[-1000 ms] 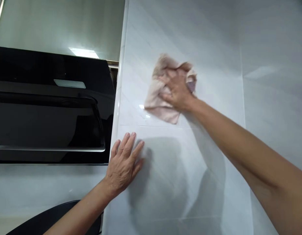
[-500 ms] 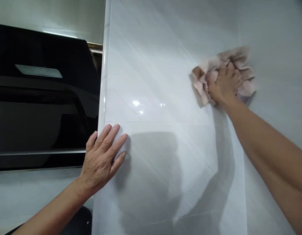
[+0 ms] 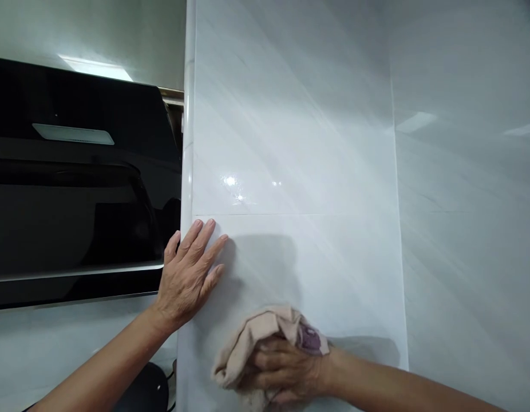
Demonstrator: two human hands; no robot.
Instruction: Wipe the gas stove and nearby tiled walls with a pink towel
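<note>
Clearly, the beige cloth point(image 3: 269, 321) is gripped by the right hand point(image 3: 288, 369), against the shiny, white tiled wall point(image 3: 333, 166). Above and left of this hand, the left hand point(image 3: 190, 272) rests, fingers spread, near the wall's edge; farther left is a black glossy appliance point(image 3: 67, 220).

The cloth point(image 3: 262, 325) was made of matt, softly creased fabric. The wall point(image 3: 299, 166) was faced with smooth, glossy, marble-veined tile, in which bright spots were mirrored. The black hood point(image 3: 71, 223) was finished glassy and smooth, edged with a metallic-looking strip point(image 3: 76, 274). Light was reflected by the sleek greenish panel point(image 3: 119, 31).
</note>
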